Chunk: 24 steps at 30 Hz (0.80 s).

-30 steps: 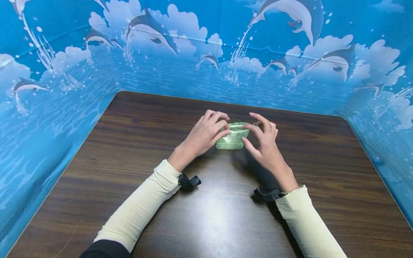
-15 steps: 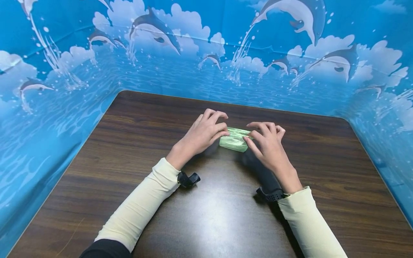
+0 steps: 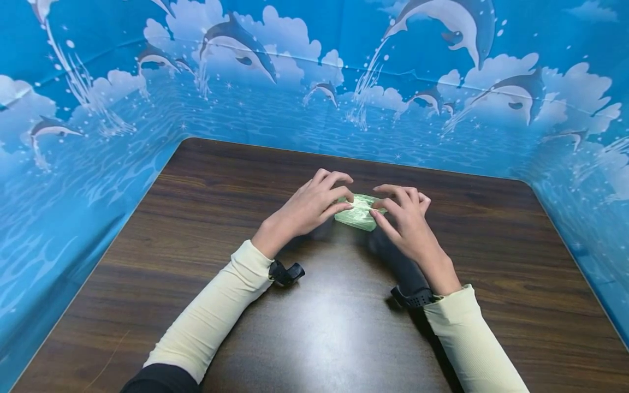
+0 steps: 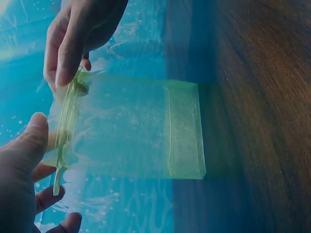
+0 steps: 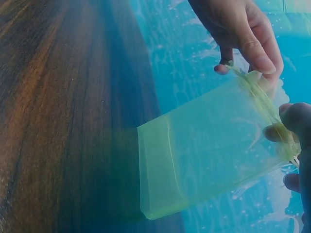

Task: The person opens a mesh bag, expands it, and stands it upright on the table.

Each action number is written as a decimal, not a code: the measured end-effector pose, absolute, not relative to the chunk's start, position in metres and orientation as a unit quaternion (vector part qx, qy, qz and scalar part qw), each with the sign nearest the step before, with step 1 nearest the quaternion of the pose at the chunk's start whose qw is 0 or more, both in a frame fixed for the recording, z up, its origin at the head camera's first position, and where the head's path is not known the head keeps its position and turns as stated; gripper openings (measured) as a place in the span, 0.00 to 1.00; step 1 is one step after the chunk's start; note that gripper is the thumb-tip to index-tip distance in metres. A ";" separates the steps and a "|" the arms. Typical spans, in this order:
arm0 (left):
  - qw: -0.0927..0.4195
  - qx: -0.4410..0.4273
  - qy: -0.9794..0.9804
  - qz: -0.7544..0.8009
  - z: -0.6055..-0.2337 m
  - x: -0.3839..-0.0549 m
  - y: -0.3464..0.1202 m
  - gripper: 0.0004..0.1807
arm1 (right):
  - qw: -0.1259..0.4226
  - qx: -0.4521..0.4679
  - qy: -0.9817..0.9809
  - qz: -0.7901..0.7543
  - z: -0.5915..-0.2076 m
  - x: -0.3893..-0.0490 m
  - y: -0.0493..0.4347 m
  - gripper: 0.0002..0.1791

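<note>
A sheer light-green drawstring pouch [image 3: 358, 218] is held up by its gathered mouth, close above the table in the head view. At its left end my left hand [image 3: 314, 202] pinches the mouth edge between thumb and fingers. My right hand [image 3: 405, 226] pinches the same edge at the other end, thumb in front. In the left wrist view the pouch [image 4: 126, 128] spreads flat and see-through, its drawstring band running between both hands. The right wrist view shows the pouch's bottom seam [image 5: 158, 170] hanging clear of the fingers. Nothing shows inside it.
The dark wood-grain table [image 3: 221, 305] has a glossy light patch near its front. Behind and beside it hangs a blue cloth [image 3: 270, 114] printed with dolphins and clouds. Black wrist straps [image 3: 413, 296] sit below both hands.
The pouch has tilted and shifted slightly right, and its mouth has closed up from a wider opening. My right fingers have moved in onto its edge; the left hand has barely moved.
</note>
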<state>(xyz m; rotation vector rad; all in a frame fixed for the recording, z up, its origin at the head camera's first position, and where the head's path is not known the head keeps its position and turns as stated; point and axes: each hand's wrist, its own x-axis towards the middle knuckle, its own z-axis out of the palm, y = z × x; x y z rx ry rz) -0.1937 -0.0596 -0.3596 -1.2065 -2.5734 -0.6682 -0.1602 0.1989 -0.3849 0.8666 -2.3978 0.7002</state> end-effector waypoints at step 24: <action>0.142 -0.413 -0.869 -0.232 -0.358 -0.193 -0.059 0.16 | 0.301 0.318 -0.862 0.254 -0.385 -0.161 0.201 0.09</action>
